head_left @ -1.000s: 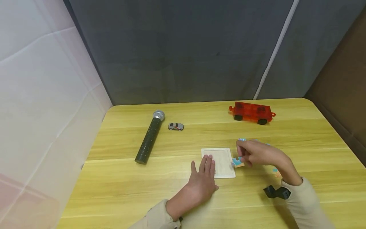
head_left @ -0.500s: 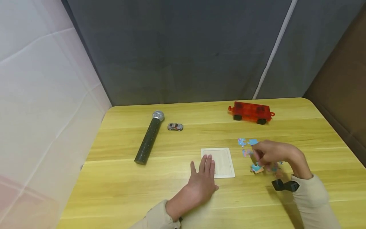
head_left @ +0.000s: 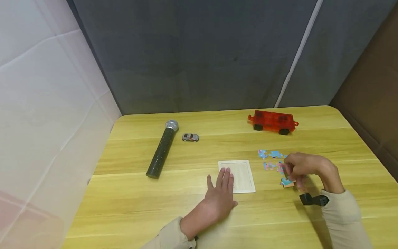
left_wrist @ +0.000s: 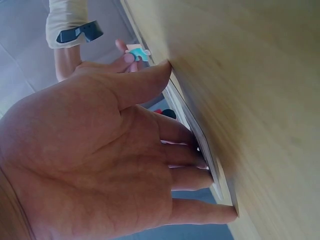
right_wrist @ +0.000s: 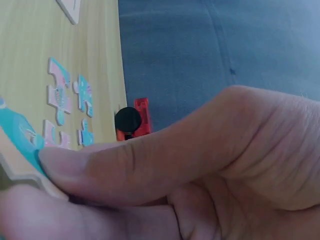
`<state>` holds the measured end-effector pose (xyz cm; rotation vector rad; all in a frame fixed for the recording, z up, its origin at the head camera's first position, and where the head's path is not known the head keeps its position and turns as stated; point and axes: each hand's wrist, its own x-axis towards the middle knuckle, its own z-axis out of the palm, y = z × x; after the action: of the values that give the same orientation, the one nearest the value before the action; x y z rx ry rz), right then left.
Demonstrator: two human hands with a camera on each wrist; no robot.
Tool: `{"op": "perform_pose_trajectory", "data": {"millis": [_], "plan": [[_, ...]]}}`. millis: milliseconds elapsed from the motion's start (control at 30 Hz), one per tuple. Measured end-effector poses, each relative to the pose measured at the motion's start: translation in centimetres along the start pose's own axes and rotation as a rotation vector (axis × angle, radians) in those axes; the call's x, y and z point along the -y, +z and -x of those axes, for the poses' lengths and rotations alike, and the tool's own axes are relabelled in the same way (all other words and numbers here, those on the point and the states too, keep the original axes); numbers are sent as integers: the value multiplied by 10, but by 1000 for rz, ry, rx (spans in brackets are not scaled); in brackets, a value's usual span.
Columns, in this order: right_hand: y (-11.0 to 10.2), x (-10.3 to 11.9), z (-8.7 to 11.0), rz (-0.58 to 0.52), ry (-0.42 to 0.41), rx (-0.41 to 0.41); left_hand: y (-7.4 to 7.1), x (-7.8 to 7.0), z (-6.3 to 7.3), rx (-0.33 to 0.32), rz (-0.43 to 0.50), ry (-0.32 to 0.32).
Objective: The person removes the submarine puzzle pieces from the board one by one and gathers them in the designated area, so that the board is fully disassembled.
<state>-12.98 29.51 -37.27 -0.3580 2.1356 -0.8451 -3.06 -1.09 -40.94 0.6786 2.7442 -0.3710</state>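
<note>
My left hand point(head_left: 219, 197) lies with straight, spread fingers on the left part of a pale square puzzle tray point(head_left: 244, 176), its fingertips pressing the board. In the left wrist view the palm point(left_wrist: 90, 155) shows, with the fingertips at the tray's edge. Over on the right, my right hand point(head_left: 303, 167) pinches a teal and peach jigsaw piece point(head_left: 287, 182) between thumb and fingers. The right wrist view shows this piece point(right_wrist: 20, 135) close up, tilted, at the thumb tip. Several loose puzzle pieces point(head_left: 269, 166) lie beside and partly under the right hand, some hidden by it.
A red toy wagon point(head_left: 273, 122) with black wheels stands at the table's back right. At the left, a dark speckled microphone point(head_left: 162, 150) lies slanted, with a small silver toy car point(head_left: 190, 137) beside it. A grey curtain point(head_left: 192, 55) hangs behind the wooden table point(head_left: 124, 207).
My right hand has moved right, away from the tray's right edge to the loose pieces, carrying the jigsaw piece with it. The left hand has stayed in place on the tray.
</note>
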Motion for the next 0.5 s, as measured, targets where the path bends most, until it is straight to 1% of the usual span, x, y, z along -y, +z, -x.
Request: {"op": "perform_pose_trajectory", "data": {"millis": [133,300,400,500], "plan": [[1,0,-1,78,60,-38,0,0,0,-4,-11,2],[4,-1,-5,157,67,-54,-1,0,0,0,-12,1],[7,-1,-9,169,84,-59,-2,1,0,8,-5,6],[9,-1,-10,178,111,-74,-3,3,0,15,25,18]]}}
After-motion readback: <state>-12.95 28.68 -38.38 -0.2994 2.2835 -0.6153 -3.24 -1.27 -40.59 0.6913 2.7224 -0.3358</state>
